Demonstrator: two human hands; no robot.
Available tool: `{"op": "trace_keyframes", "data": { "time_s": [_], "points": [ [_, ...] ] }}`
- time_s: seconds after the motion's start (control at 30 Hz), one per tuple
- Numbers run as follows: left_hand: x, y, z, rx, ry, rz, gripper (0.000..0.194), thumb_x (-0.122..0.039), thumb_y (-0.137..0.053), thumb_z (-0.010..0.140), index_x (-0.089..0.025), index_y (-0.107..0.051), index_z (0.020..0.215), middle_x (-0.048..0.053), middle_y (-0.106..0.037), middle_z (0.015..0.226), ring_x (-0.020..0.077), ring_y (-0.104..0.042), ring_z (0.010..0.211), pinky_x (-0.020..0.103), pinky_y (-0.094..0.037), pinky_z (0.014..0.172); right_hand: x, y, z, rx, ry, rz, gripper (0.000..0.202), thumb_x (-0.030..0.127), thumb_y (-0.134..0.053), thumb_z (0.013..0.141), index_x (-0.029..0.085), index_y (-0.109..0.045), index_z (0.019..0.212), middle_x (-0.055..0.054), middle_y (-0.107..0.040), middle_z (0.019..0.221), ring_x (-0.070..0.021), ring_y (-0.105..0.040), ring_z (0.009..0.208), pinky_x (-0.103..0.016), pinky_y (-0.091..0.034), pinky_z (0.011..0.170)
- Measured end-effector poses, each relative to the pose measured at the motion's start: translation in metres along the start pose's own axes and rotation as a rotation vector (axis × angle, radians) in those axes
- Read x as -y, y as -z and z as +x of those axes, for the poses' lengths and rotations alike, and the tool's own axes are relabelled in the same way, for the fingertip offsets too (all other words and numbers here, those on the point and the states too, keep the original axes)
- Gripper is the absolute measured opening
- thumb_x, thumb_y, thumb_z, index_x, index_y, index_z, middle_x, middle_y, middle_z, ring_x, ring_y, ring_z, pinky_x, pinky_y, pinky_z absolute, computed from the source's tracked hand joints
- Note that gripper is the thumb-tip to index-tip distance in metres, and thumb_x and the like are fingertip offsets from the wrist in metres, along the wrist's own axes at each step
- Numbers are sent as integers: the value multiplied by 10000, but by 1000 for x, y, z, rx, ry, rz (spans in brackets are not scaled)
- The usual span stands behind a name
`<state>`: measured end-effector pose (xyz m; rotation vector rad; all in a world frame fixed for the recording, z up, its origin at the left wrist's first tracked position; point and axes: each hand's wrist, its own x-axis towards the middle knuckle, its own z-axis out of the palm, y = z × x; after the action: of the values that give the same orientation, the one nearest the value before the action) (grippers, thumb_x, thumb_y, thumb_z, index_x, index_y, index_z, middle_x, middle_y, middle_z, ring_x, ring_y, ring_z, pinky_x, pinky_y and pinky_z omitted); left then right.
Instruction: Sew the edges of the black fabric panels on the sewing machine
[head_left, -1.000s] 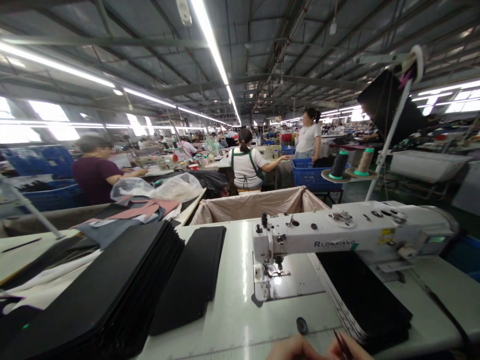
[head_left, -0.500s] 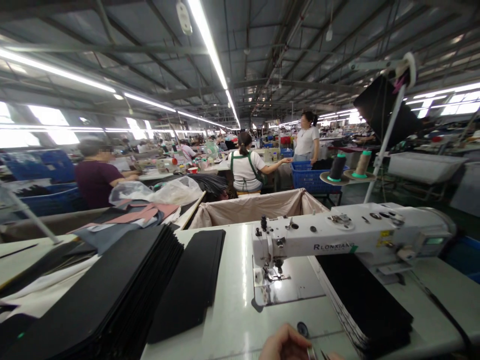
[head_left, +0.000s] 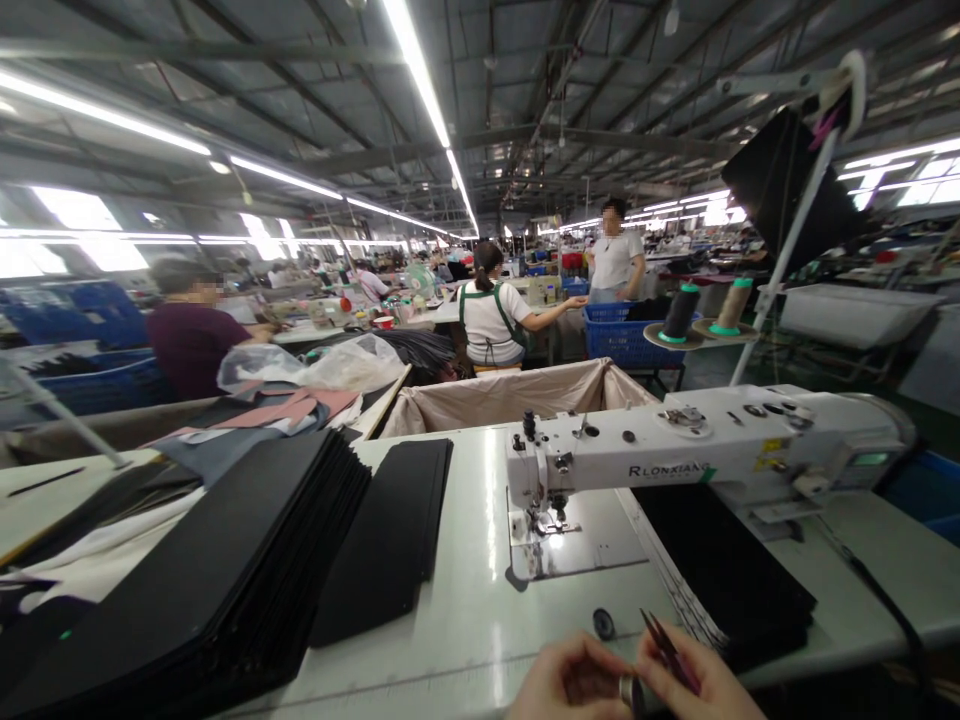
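Note:
At the bottom edge of the head view, my left hand (head_left: 574, 680) is closed, its fingertips pinching a small round metal bobbin (head_left: 628, 692). Close against it, my right hand (head_left: 709, 680) is wrapped round a pair of thread snips (head_left: 670, 650), whose dark pointed blades angle up and left. The fingers of my two hands nearly meet at the bobbin, so its lower side is hidden. A dark round disc (head_left: 603, 624) lies on the table just beyond my hands. The white sewing machine (head_left: 675, 455) stands behind it, its needle area up and to the left.
Stacked black panels lie left, a tall pile (head_left: 202, 560) beside a thinner one (head_left: 386, 540). Another black stack (head_left: 720, 570) sits under the machine arm. Thread cones (head_left: 681, 312) stand behind. A cloth-lined bin (head_left: 495, 402) borders the table's far edge. Several co-workers are beyond.
Both my hands have come further up into view, and the right hand with the snips now shows beside the left. The view has tilted down slightly.

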<state>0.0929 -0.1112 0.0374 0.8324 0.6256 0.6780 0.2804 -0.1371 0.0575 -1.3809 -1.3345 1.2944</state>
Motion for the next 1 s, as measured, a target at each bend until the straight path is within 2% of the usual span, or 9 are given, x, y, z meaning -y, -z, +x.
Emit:
{"op": "trace_keyframes", "data": {
  "time_s": [0.17,0.27,0.4,0.5,0.57,0.67,0.77,0.9,1.0],
  "points": [
    [-12,-12,-5,-29,-142,-62,371,-251,-871,638,-140,-620,888,38,-679,841,137,-636,769,247,-461,733,10,-12,-5,-35,-51,139,376,547,-606,831,172,-579,811,14,-542,703,-124,-495,634,-230,-419,619],
    [-15,-15,-7,-41,-141,-37,325,-230,-835,685,-142,-613,906,32,-665,843,143,-629,771,265,-470,746,22,-9,-5,-49,-130,118,364,547,-573,854,183,-573,857,44,-485,642,-95,-420,520,-218,-373,513],
    [-16,-12,-6,-39,-96,-92,268,-211,-790,741,-143,-605,924,30,-661,838,134,-627,729,275,-477,740,29,3,-6,-175,117,-143,296,439,-575,870,204,-640,1036,-46,-602,938,-187,-580,857,-271,-473,736],
    [-13,-12,-6,-41,-59,-187,242,-241,-743,802,-144,-599,971,61,-666,918,155,-646,802,297,-489,781,29,7,-13,-34,266,-376,365,346,-621,840,286,-631,1200,-67,-572,1161,-220,-578,1013,-299,-478,844],
    [-9,-12,-6,-20,-19,-224,246,-253,-730,819,-135,-602,994,83,-666,961,165,-651,839,297,-491,795,28,5,-16,45,291,-465,379,302,-596,859,343,-622,1235,-54,-550,1218,-209,-586,1027,-298,-472,881],
    [-2,-12,-1,-2,50,-225,252,-279,-708,837,-127,-604,1009,79,-652,946,142,-640,793,277,-489,769,23,2,-18,28,260,-432,305,289,-565,886,323,-653,1177,-49,-564,1185,-198,-594,1017,-289,-469,886],
    [3,-6,11,-44,10,38,287,-354,-632,880,-132,-600,1058,68,-630,916,143,-612,759,301,-492,761,18,4,-16,-41,206,-292,211,304,-617,854,241,-667,1049,-56,-595,1116,-214,-575,1044,-296,-451,909],
    [3,11,35,-287,-295,866,354,-285,-719,762,-184,-624,1087,68,-595,999,244,-565,937,409,-461,866,8,12,-13,-175,7,-154,252,327,-644,827,198,-619,1041,-47,-623,1059,-212,-586,983,-279,-470,816],
    [2,20,48,-307,-364,1041,301,-184,-718,711,-199,-659,1005,77,-572,1044,298,-507,1065,481,-396,962,0,14,-11,-215,-20,-128,247,296,-659,804,192,-617,1024,-40,-631,1062,-209,-589,995,-283,-458,849]
  ]
}}
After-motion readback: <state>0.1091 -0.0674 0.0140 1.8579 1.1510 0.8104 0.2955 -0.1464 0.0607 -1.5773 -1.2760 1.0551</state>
